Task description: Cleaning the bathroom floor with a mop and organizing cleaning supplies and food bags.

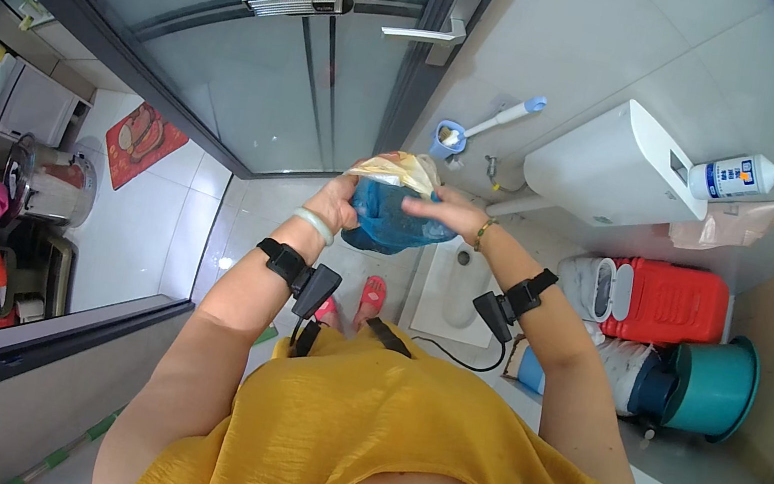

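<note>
In front of me, above the floor, a translucent blue plastic bag (390, 221) hangs between my hands. Crumpled cream-and-yellow plastic (399, 166) with reddish patches shows at its far side; what lies inside is unclear. My left hand (334, 202) grips the left edge, its thumb against the blue film. On the right, my right hand (453, 214) holds the other side with one digit stretched across the bag; its remaining fingers are partly hidden. The white squat toilet (437, 288) is set into the floor below and to the right.
A frosted-glass door (268, 79) with a metal handle (446, 35) stands ahead. Right of it are a toilet brush (505, 118) in a blue holder, a white cistern (614, 172) and a bottle (735, 178). Further right sit a red container (677, 305) and a teal bucket (713, 389).
</note>
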A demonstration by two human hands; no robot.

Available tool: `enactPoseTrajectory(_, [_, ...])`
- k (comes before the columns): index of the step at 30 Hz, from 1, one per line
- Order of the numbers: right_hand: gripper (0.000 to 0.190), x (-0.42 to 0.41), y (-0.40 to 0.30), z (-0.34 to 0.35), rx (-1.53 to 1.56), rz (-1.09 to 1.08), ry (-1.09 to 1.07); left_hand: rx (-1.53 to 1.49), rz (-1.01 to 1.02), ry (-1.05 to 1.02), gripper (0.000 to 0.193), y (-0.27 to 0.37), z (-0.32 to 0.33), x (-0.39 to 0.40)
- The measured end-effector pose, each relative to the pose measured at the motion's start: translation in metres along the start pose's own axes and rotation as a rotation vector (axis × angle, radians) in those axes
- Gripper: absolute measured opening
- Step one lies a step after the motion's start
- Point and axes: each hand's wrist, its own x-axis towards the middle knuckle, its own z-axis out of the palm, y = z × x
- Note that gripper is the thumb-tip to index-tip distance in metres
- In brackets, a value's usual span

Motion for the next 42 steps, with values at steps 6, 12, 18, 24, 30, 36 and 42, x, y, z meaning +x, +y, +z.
enactPoseTrajectory(6, [0.079, 0.006, 0.009, 0.031, -1.009, -0.289, 0.395, -0.091, 0.116, 0.092, 0.043, 0.005, 0.008, 0.011])
enactPoseTrajectory(12, [0.041, -0.001, -0.027, 0.03, -1.026, -0.345, 0.498, 0.237, 0.218, 0.244, 0.032, 0.028, -0.021, 0.03])
enactPoseTrajectory(18, [0.034, 0.006, -0.041, 0.002, -0.71, -0.265, 0.633, 0.932, 0.454, 0.356, 0.045, 0.038, -0.002, 0.0])
enactPoseTrajectory(24, [0.037, 0.019, -0.039, -0.006, -0.575, -0.349, 0.61, 0.678, 0.205, 0.142, 0.041, 0.041, -0.021, 0.001])
enactPoseTrajectory(30, [0.048, 0.008, -0.043, -0.009, -0.623, -0.298, 0.463, 0.43, 0.036, -0.001, 0.04, 0.043, -0.044, 0.018])
enactPoseTrajectory(36, [0.075, 0.0, -0.03, -0.007, -0.212, -0.186, 0.031, -0.04, 0.144, 0.042, 0.046, 0.027, 0.004, -0.004])
enactPoseTrajectory(42, [0.107, -0.012, -0.016, 0.037, -1.17, -0.4, 0.218, -0.261, 0.182, 0.057, 0.048, 0.032, 0.019, -0.007])
